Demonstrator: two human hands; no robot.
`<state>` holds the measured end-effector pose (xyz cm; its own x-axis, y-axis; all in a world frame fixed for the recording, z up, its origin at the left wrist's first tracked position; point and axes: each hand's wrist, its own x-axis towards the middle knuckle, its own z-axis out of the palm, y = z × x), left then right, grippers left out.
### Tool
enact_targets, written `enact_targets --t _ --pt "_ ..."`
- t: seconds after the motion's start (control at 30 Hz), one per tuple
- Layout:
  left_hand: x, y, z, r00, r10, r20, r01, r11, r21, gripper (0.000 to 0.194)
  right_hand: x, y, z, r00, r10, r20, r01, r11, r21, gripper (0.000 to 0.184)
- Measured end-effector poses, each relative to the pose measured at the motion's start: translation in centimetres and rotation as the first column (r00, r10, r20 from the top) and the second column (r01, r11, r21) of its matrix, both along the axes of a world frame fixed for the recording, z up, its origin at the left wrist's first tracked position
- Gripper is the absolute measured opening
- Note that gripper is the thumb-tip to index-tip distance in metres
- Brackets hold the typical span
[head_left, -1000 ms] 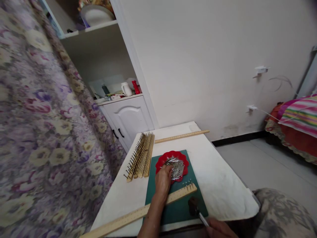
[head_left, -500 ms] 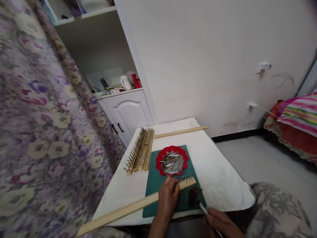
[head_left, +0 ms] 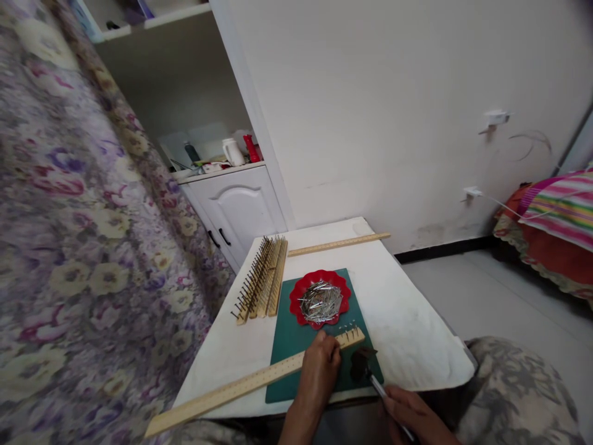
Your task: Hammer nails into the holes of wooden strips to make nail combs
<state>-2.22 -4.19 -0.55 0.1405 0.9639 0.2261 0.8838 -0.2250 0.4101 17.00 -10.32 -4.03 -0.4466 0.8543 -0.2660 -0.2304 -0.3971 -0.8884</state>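
Note:
My left hand (head_left: 319,366) is closed and rests over a pale wooden strip (head_left: 259,382); its fingertips are pinched at the strip's face, and whatever they hold is hidden. Several nails (head_left: 354,332) stand upright in the strip's right end, just beyond those fingers. My right hand (head_left: 412,411) grips the metal handle of a hammer (head_left: 360,364), whose dark head is low over the green mat (head_left: 286,334), near the strip's right end. Right behind my left hand, a red scalloped bowl (head_left: 296,287) full of loose silvery nails sits on the mat.
Wooden strips studded with upright nails (head_left: 262,281) lie at the table's left. Another bare strip (head_left: 340,245) lies across the back of the white-covered table (head_left: 407,327). A floral curtain (head_left: 115,247) hangs at left, beside a white cabinet (head_left: 245,210).
My left hand has slid slightly to the right along the strip, closer to the standing nails. The hammer stays in my right hand in nearly the same place. The view has shifted a little.

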Motion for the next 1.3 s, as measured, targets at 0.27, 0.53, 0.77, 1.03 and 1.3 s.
enact_targets --t 0.27,0.53,0.77,1.03,1.3 --pt "0.7 0.6 0.8 1.0 -0.018 0.017 0.018 0.999 -0.029 0.02 0.1 0.3 -0.7 1.0 0.018 0.024 -0.019 0.998 0.062 0.046" --pt "1.0 0.7 0.4 0.984 -0.009 0.177 0.006 1.0 0.014 0.016 0.3 0.9 -1.4 0.991 0.125 0.045 -0.128 0.989 0.078 0.047" --pt "1.5 1.2 -0.9 0.976 -0.016 0.219 0.01 1.0 0.029 0.014 0.3 0.9 -1.6 0.992 0.111 0.056 -0.114 0.992 0.059 0.048" --pt "1.7 1.5 -1.4 0.978 0.017 0.208 -0.024 0.999 0.031 0.015 0.4 0.4 0.9 0.994 0.058 0.095 -0.072 0.987 0.144 0.048" --pt "1.6 1.7 -1.5 0.976 0.039 0.213 -0.044 0.999 0.016 0.017 -0.7 2.4 6.2 0.996 0.03 0.085 -0.045 0.984 0.172 0.032"
